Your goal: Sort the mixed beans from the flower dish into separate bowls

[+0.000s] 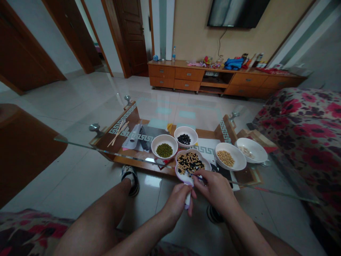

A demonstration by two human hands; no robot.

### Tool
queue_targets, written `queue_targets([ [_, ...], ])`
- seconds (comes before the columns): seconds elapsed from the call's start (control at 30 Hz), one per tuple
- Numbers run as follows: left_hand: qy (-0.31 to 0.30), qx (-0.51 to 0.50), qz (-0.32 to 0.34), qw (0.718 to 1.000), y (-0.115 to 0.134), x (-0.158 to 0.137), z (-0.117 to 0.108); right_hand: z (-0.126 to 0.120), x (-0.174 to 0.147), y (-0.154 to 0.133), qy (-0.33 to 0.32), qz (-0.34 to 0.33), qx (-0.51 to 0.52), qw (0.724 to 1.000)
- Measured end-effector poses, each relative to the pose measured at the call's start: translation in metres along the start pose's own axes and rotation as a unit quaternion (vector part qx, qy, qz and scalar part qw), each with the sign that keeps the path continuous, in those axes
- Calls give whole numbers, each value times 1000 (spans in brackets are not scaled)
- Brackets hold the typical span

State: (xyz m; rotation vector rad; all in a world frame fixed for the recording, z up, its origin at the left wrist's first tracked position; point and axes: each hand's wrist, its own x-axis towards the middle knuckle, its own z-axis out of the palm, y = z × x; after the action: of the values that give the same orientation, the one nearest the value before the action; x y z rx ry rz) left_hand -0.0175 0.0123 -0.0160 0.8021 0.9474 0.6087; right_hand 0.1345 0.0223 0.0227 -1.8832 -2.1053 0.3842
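My left hand [178,202] is wrapped round the handle of a white, purple-edged scalloped dish [188,179]. Mixed black and tan beans [189,163] fill most of that dish. In the fingers of my right hand [210,185] is a thin dark blue tool [199,177], its tip at the near side of the beans; its exact kind is hidden by my fingers. Behind the dish stand a white bowl of green beans [164,150] and a white bowl of black beans [183,139]. To the right are a bowl of tan soybeans [225,158] and a bowl with pale pieces [247,153].
Everything stands on a glass coffee table [144,159] with a wooden shelf below. Chopsticks [118,133] lie at its left. A flowered sofa [306,117] is at the right, a wooden stool-like block [23,149] at the left. A long cabinet [186,74] lines the far wall.
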Motion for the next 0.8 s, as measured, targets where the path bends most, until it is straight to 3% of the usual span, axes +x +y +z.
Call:
queue_targets([
  [0.5, 2, -1, -7, 1000, 1, 2, 0, 0, 0, 1, 7, 4, 32, 999],
  [0.8, 7, -2, -7, 1000, -1, 0, 0, 4, 11, -5, 109, -13, 101, 989],
])
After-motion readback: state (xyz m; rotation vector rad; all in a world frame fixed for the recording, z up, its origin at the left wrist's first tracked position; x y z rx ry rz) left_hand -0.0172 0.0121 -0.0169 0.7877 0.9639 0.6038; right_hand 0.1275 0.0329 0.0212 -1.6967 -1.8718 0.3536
